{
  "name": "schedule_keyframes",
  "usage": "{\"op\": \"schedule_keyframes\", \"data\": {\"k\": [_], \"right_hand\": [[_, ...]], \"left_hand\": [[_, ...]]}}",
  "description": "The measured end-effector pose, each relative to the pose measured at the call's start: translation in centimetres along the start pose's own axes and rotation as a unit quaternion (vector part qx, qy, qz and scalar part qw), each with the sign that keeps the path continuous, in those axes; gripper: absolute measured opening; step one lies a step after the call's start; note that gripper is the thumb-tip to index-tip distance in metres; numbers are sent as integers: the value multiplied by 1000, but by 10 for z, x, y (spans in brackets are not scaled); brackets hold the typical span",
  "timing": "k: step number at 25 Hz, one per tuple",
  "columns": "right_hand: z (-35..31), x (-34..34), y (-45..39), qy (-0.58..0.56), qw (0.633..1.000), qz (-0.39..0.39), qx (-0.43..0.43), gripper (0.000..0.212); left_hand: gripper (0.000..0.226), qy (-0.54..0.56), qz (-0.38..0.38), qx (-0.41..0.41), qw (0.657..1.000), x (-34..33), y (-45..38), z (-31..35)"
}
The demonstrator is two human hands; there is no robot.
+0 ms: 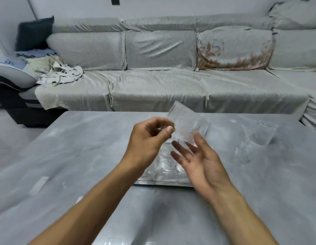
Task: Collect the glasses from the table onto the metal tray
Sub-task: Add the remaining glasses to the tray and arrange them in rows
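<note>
A clear textured glass [182, 119] is tilted in the air above the grey table [83, 147], pinched at its lower end by my left hand [150, 138]. Just below and to the right of it, my right hand [198, 161] is spread flat with the palm up and holds nothing. Under both hands lies the metal tray [164, 182], with several clear glasses [164, 156] standing on it, partly hidden by my hands. Another clear glass [263, 133] stands on the table at the right. The picture is blurred by motion.
A grey sofa [171, 82] runs along the far side of the table, with crumpled cloths [60, 75] and a dark cushion [34, 33] at its left end. A glass rim [116, 242] shows at the bottom edge.
</note>
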State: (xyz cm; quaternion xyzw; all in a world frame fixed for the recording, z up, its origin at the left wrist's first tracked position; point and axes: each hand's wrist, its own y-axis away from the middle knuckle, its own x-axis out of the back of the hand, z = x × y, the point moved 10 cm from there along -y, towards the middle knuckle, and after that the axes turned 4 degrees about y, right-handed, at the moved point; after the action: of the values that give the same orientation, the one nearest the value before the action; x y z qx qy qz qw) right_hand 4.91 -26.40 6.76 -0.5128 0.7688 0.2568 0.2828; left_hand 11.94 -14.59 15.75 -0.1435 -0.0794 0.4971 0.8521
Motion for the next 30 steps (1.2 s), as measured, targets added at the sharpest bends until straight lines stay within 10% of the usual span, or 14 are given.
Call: {"op": "schedule_keyframes", "data": {"k": [6,8,13,30], "right_hand": [[-33,22,18,256,952,128,107,69],[-55,22,12,464,860,148,150,72],[-11,5,-25,742,650,75,143,84],[28,19,-38,729,661,33,173,79]], "left_hand": [[23,-11,145,112,983,65,43,-64],[26,-125,224,190,948,112,56,-105],[24,-263,124,309,906,117,61,-176],[21,-200,137,314,918,131,58,-204]]}}
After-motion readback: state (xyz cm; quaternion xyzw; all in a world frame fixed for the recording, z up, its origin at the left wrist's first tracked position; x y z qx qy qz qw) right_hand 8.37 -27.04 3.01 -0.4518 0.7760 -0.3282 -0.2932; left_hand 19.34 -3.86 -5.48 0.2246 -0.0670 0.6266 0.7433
